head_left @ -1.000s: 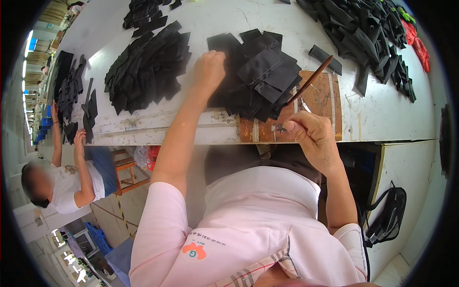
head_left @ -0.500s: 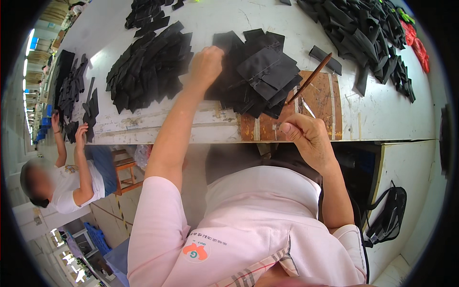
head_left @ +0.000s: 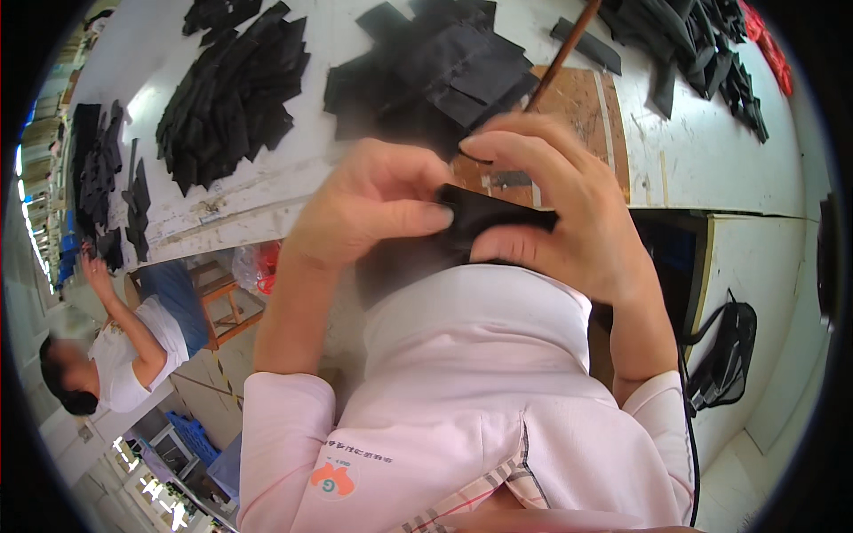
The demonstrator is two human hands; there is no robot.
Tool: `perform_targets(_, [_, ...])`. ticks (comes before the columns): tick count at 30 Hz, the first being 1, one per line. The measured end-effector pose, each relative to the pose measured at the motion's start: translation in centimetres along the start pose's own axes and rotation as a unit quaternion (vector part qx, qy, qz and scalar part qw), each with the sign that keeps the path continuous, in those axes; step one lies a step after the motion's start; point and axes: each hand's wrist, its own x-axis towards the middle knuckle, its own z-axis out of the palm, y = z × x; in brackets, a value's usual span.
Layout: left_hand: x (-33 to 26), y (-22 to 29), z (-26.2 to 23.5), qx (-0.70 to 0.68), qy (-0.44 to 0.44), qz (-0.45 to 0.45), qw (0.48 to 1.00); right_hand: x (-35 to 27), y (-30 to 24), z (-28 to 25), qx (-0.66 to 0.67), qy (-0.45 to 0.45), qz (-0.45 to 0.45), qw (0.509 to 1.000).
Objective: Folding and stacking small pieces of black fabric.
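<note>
A black fabric piece (head_left: 484,213) is held in front of my body, off the table's near edge. My left hand (head_left: 378,204) pinches its left end between thumb and fingers. My right hand (head_left: 577,209) grips the other end, thumb underneath and fingers arched over it; both hands are a little blurred. Just beyond them lies a loose pile of black fabric pieces (head_left: 453,67) on the white table (head_left: 329,169). To its right a brown board (head_left: 582,133) lies flat, with a slim brown pointed stick (head_left: 566,49) slanting up from beside the pile.
Another black fabric heap (head_left: 235,102) lies left, and a bigger one (head_left: 684,35) far right beside red plastic (head_left: 769,49). A co-worker (head_left: 142,346) handles black strips at the left. A wooden stool (head_left: 222,306) stands below the table edge; a black bag (head_left: 724,364) hangs right.
My left hand has come back from the central pile with a black fabric piece. My right hand has risen to meet it and now grips the piece too. The view has shifted slightly.
</note>
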Motion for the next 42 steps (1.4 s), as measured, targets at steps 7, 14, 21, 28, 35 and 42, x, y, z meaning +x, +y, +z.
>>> perform_targets(7, [0.0,-2.8,2.3,-0.158,0.112,-0.028,0.981,-3.2,2.0,-1.1,0.256,-0.096,0.275,0.922])
perform_targets(14, [0.4,-0.9,2.1,-0.114,0.083,-0.070,0.988,-4.0,1.5,-1.7,0.246,-0.126,0.280,0.919])
perform_targets(21, [0.3,-0.5,2.3,0.024,0.062,-0.103,0.992,-4.0,1.5,-1.2,0.192,-0.113,0.235,0.946])
perform_targets(28, [0.2,-0.6,2.6,0.028,0.073,-0.135,0.988,-4.1,1.6,-0.7,0.257,-0.097,0.299,0.914])
perform_targets(35, [-0.2,-1.1,2.2,-0.005,0.060,-0.172,0.983,-3.9,1.3,-0.6,0.214,-0.119,0.240,0.939])
perform_targets(42, [-0.1,-0.8,2.3,0.014,0.045,-0.148,0.988,-3.6,1.6,-0.5,0.176,-0.119,0.196,0.957])
